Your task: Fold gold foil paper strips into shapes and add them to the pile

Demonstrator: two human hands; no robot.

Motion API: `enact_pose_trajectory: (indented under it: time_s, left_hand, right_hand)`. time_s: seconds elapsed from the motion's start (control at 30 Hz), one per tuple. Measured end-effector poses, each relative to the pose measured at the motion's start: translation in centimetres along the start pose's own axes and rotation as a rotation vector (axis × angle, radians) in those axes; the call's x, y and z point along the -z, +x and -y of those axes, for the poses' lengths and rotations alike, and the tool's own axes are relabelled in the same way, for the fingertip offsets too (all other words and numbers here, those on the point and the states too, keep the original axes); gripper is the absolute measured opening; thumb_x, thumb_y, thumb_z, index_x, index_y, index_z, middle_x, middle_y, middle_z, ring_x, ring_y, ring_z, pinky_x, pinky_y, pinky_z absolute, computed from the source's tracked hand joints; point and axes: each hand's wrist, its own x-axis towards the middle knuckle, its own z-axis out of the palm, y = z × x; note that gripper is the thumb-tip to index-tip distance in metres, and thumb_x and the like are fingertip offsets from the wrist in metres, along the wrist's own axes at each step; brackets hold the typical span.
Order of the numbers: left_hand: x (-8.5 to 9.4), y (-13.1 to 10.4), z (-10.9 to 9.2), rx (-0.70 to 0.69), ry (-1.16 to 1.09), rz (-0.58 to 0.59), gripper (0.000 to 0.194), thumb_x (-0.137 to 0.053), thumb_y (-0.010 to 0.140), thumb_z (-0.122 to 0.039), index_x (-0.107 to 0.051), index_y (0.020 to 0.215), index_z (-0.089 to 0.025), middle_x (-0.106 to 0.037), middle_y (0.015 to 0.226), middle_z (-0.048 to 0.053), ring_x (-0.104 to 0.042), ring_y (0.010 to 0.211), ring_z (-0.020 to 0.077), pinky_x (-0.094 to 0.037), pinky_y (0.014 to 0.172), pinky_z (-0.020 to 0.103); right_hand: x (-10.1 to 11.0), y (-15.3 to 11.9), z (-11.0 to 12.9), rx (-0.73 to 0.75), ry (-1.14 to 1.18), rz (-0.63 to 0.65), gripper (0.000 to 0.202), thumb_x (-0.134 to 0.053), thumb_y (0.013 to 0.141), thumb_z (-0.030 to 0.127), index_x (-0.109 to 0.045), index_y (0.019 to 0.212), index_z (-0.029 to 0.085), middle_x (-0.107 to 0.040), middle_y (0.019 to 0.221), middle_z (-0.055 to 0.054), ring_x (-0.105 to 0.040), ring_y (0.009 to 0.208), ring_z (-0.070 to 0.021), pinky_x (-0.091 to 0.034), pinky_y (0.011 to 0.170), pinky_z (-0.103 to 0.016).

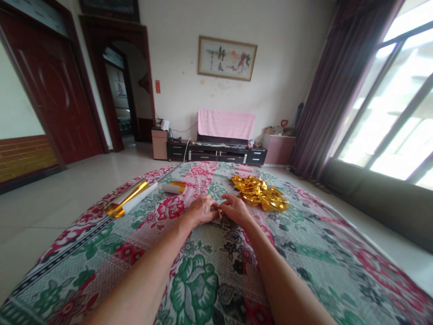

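Observation:
Both hands meet over the middle of the table, fingers curled close together. My left hand (pixel 204 209) is closed, its fingertips pinching a small piece of gold foil paper (pixel 219 212) that shows a white underside. From the other side, my right hand (pixel 234 208) grips the same piece between thumb and fingers. Most of the piece is hidden by the fingers. Just beyond my right hand lies a heap of folded, shiny gold foil pieces (pixel 260 193). Left of my hands rests a small stack or roll of gold and white paper (pixel 173 188).
A larger loose roll of gold foil paper (pixel 130 198) lies at the table's left. The round table wears a flowered cloth (pixel 192 289). Beyond it stand a black low cabinet (pixel 216 155) and a pink cloth-covered screen (pixel 226 123). A dark curtain (pixel 314 99) hangs at right.

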Motion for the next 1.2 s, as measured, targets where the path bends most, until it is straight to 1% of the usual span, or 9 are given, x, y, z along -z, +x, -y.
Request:
enact_pose_trajectory:
  time_s: [0.1,0.23,0.37,0.47,0.6,0.73,0.9,1.1,1.2]
  left_hand:
    - [0.1,0.0,-0.2,0.021,0.014,-0.006,0.019,-0.056,0.07,-0.033,-0.067,0.077,-0.019,-0.06,0.084,0.004,-0.057,0.084,0.0176,-0.045,0.075,0.025]
    - [0.4,0.0,-0.3,0.005,0.018,0.003,0.018,-0.053,0.069,-0.027,-0.068,0.075,-0.019,-0.061,0.084,0.005,-0.057,0.081,0.0165,-0.046,0.074,0.024]
    - [0.6,0.0,0.1,-0.042,-0.014,0.028,0.024,-0.048,0.067,-0.017,-0.069,0.077,-0.019,-0.063,0.085,0.005,-0.057,0.081,0.0156,-0.046,0.076,0.023]
    - [0.7,0.0,0.4,-0.048,-0.038,0.023,0.028,-0.047,0.063,-0.014,-0.069,0.079,-0.018,-0.064,0.085,0.005,-0.057,0.079,0.0158,-0.046,0.074,0.024]
    - [0.8,-0.1,0.5,-0.003,-0.053,0.014,0.027,-0.049,0.062,-0.014,-0.069,0.079,-0.017,-0.065,0.085,0.005,-0.058,0.077,0.0157,-0.047,0.072,0.023]
    - [1.1,-0.2,0.4,0.032,-0.069,0.022,0.026,-0.05,0.064,-0.017,-0.068,0.083,-0.02,-0.066,0.085,0.002,-0.059,0.076,0.0143,-0.047,0.069,0.021]
    - [1.3,-0.2,0.4,0.058,-0.101,0.048,0.027,-0.053,0.062,-0.018,-0.068,0.085,-0.019,-0.067,0.087,0.002,-0.06,0.078,0.0146,-0.047,0.068,0.02]
    - [1.1,-0.1,0.7,0.042,-0.111,0.046,0.03,-0.05,0.063,-0.015,-0.068,0.087,-0.017,-0.067,0.089,0.003,-0.06,0.079,0.0148,-0.047,0.071,0.021]
    - [1.1,0.0,0.7,0.022,-0.106,0.038,0.029,-0.048,0.067,-0.015,-0.069,0.087,-0.019,-0.067,0.09,0.003,-0.06,0.08,0.014,-0.047,0.074,0.021]
  right_hand:
    - [0.1,-0.2,0.3,0.034,-0.079,0.006,0.039,-0.058,0.068,0.019,-0.058,0.106,0.016,-0.069,0.076,0.0,-0.062,0.066,-0.0114,-0.043,0.058,-0.018]
    - [0.2,-0.4,0.8,0.058,-0.137,0.019,0.036,-0.06,0.068,0.019,-0.059,0.105,0.016,-0.07,0.078,0.0,-0.063,0.07,-0.0119,-0.043,0.062,-0.018]
    - [0.1,-0.7,1.1,0.076,-0.184,0.017,0.032,-0.062,0.069,0.025,-0.061,0.1,0.018,-0.07,0.079,-0.001,-0.064,0.073,-0.0134,-0.043,0.062,-0.019]
    - [0.1,-0.8,1.3,0.1,-0.216,0.013,0.028,-0.062,0.068,0.025,-0.064,0.095,0.017,-0.07,0.082,-0.002,-0.063,0.075,-0.014,-0.043,0.062,-0.019]
    - [0.0,-0.9,1.4,0.108,-0.241,0.022,0.022,-0.061,0.067,0.022,-0.065,0.088,0.017,-0.07,0.08,-0.002,-0.063,0.075,-0.0143,-0.042,0.06,-0.018]
    - [0.1,-1.0,1.6,0.138,-0.25,0.04,0.016,-0.059,0.067,0.02,-0.067,0.081,0.018,-0.069,0.077,-0.001,-0.062,0.073,-0.0137,-0.041,0.06,-0.018]
    - [0.2,-1.1,1.9,0.192,-0.297,0.051,0.017,-0.058,0.066,0.02,-0.07,0.079,0.019,-0.069,0.079,-0.001,-0.06,0.071,-0.0133,-0.04,0.061,-0.017]
    - [0.3,-1.3,2.4,0.215,-0.395,0.07,0.017,-0.056,0.066,0.02,-0.071,0.072,0.019,-0.067,0.069,-0.001,-0.058,0.066,-0.0135,-0.037,0.059,-0.019]
    - [0.3,-1.3,2.6,0.206,-0.402,0.097,0.017,-0.055,0.066,0.019,-0.071,0.07,0.02,-0.066,0.064,0.0,-0.057,0.063,-0.0126,-0.036,0.056,-0.018]
